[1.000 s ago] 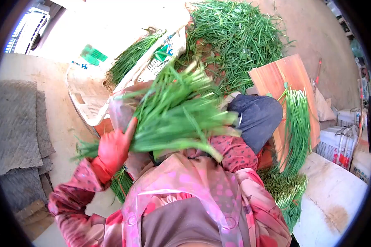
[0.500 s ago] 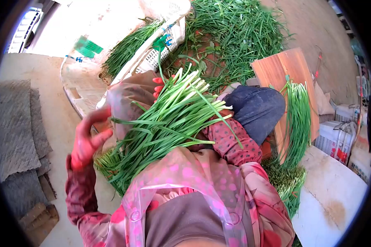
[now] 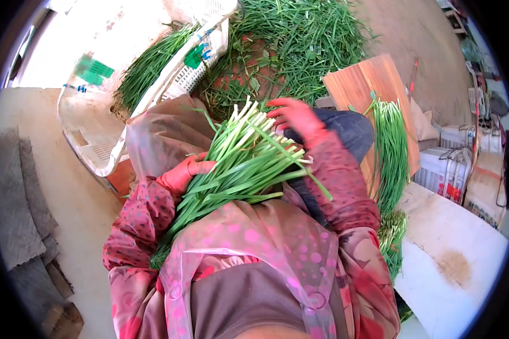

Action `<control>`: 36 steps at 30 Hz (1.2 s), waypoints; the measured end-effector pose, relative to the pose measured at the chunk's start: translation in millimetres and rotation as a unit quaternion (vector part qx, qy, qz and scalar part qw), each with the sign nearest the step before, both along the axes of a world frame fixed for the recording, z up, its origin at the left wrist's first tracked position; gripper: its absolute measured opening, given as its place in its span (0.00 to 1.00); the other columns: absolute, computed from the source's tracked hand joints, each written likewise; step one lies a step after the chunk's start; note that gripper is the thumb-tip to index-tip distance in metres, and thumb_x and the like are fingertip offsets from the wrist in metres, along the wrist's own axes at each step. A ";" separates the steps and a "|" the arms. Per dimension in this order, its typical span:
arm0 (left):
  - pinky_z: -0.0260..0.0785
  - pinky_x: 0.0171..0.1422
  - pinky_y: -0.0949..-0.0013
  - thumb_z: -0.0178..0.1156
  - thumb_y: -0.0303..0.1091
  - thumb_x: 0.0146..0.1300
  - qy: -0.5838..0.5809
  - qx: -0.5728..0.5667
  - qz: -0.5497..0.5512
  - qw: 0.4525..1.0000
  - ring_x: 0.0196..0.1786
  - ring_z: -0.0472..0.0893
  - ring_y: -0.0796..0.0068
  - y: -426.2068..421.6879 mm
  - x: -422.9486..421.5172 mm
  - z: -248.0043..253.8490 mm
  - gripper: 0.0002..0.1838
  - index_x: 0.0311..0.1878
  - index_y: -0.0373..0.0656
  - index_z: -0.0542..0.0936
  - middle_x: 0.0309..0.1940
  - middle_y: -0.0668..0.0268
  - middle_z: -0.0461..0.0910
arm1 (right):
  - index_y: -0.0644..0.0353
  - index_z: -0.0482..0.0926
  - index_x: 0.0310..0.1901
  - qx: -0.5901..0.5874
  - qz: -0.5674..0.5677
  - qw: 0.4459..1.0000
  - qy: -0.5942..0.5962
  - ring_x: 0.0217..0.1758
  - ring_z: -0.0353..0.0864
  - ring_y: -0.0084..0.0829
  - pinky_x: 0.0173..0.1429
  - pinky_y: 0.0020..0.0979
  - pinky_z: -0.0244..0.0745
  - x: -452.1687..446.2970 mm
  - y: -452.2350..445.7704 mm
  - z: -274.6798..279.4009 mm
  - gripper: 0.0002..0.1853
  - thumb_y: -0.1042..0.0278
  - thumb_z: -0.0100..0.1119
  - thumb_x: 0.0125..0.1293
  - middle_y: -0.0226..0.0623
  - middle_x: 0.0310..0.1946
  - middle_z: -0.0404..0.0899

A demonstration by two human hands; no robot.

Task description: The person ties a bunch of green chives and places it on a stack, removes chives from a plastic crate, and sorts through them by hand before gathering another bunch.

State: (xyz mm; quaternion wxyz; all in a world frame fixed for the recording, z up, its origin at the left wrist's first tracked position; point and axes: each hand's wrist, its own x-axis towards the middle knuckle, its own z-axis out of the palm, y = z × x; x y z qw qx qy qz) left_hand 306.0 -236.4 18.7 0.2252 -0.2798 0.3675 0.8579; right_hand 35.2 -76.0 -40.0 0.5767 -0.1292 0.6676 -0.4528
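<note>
A thick bunch of garlic chives lies across my lap, its pale cut ends up and to the right, the green leaves down toward my left. My left hand, in a red glove, grips the bunch on its left side, thumb on top; the other fingers are hidden beneath the leaves. Just beyond the pale ends is my right hand, also red-gloved, fingers stretched out and slightly blurred, holding nothing that I can see. One long leaf sticks out toward the lower right of the bunch.
A white plastic basket holding more chives stands at the upper left. Loose chives are heaped on the ground ahead. On my right, a tied bundle rests on a wooden board. Grey mats lie at far left.
My left hand has come in from the left and taken hold of the bunch. My right hand has come out from under it and moved right, past the pale ends. The view has shifted slightly.
</note>
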 end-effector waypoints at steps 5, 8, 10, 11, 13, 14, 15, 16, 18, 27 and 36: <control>0.74 0.55 0.68 0.58 0.45 0.62 -0.031 0.026 0.050 0.998 0.47 0.81 0.72 -4.9 9.5 0.2 0.28 0.60 0.37 0.72 0.50 0.60 0.80 | 0.59 0.69 0.62 -0.193 0.057 0.960 0.194 0.52 0.77 0.29 0.56 0.33 0.72 -9.0 27.0 92.3 0.29 0.65 0.63 0.58 0.39 0.51 0.78; 0.73 0.56 0.69 0.58 0.45 0.63 -0.043 0.037 0.066 0.996 0.48 0.81 0.73 -1.0 8.0 3.1 0.28 0.61 0.37 0.72 0.51 0.60 0.80 | 0.57 0.68 0.63 -0.267 0.305 0.774 0.486 0.56 0.74 0.38 0.59 0.40 0.69 36.1 17.6 117.0 0.42 0.53 0.73 0.45 0.44 0.52 0.75; 0.73 0.56 0.69 0.58 0.46 0.63 -0.039 0.044 0.076 0.995 0.48 0.81 0.73 3.5 5.0 9.3 0.28 0.61 0.37 0.72 0.51 0.61 0.80 | 0.57 0.72 0.59 -0.279 0.293 0.731 0.549 0.50 0.77 0.41 0.56 0.41 0.68 60.4 8.6 95.1 0.39 0.49 0.72 0.45 0.45 0.43 0.78; 0.73 0.56 0.69 0.59 0.46 0.63 -0.046 0.044 0.081 0.995 0.47 0.81 0.73 5.9 4.8 10.4 0.28 0.61 0.38 0.72 0.50 0.61 0.80 | 0.56 0.75 0.55 -0.298 0.300 0.743 0.519 0.49 0.78 0.41 0.56 0.41 0.70 64.8 4.2 82.5 0.34 0.52 0.72 0.46 0.42 0.42 0.79; 0.73 0.55 0.69 0.60 0.47 0.62 -0.038 0.040 0.083 0.995 0.47 0.81 0.74 7.5 11.6 0.4 0.29 0.61 0.38 0.72 0.49 0.62 0.80 | 0.57 0.80 0.46 -0.284 0.269 0.821 0.415 0.43 0.80 0.34 0.51 0.35 0.74 72.2 4.4 67.8 0.18 0.62 0.69 0.55 0.36 0.35 0.80; 0.73 0.55 0.69 0.60 0.47 0.62 -0.041 0.038 0.089 0.994 0.47 0.81 0.74 7.7 14.7 3.3 0.29 0.61 0.38 0.72 0.49 0.62 0.80 | 0.57 0.80 0.46 -0.289 0.273 0.820 0.412 0.43 0.80 0.34 0.51 0.35 0.74 75.5 4.0 62.5 0.18 0.62 0.69 0.55 0.36 0.35 0.80; 0.72 0.57 0.69 0.60 0.48 0.62 -0.033 0.045 0.084 0.995 0.48 0.80 0.75 6.5 15.7 8.3 0.30 0.61 0.38 0.71 0.50 0.62 0.80 | 0.58 0.80 0.43 -0.291 0.195 0.877 0.328 0.40 0.80 0.33 0.48 0.34 0.74 78.7 3.0 57.5 0.14 0.64 0.67 0.57 0.37 0.33 0.80; 0.71 0.58 0.70 0.60 0.48 0.62 -0.023 0.051 0.076 0.995 0.50 0.79 0.76 4.6 15.2 12.7 0.30 0.61 0.38 0.71 0.51 0.62 0.79 | 0.59 0.80 0.40 -0.287 0.112 0.920 0.241 0.38 0.80 0.32 0.46 0.32 0.74 81.4 1.3 51.9 0.09 0.66 0.65 0.59 0.37 0.31 0.80; 0.69 0.59 0.70 0.60 0.49 0.62 -0.002 0.050 0.099 0.994 0.52 0.77 0.77 14.0 14.2 18.8 0.32 0.63 0.37 0.69 0.52 0.63 0.78 | 0.62 0.79 0.41 -0.316 0.015 0.938 0.139 0.36 0.79 0.26 0.43 0.27 0.74 86.5 -3.8 49.5 0.07 0.68 0.61 0.65 0.33 0.31 0.80; 0.65 0.63 0.73 0.67 0.36 0.59 0.072 -0.075 0.104 0.989 0.57 0.72 0.81 29.1 19.4 10.7 0.35 0.67 0.38 0.64 0.58 0.68 0.74 | 0.60 0.77 0.40 -0.231 -0.190 0.952 -0.062 0.20 0.64 0.14 0.22 0.19 0.60 60.4 -11.8 32.7 0.11 0.62 0.49 0.72 0.22 0.21 0.68; 0.66 0.65 0.69 0.63 0.20 0.58 0.060 -0.048 0.140 0.987 0.58 0.74 0.77 31.1 25.3 18.8 0.33 0.68 0.39 0.64 0.58 0.66 0.74 | 0.54 0.78 0.49 0.039 -0.074 0.980 0.178 0.23 0.68 0.15 0.21 0.21 0.61 -113.3 -23.5 29.5 0.20 0.48 0.50 0.67 0.25 0.34 0.82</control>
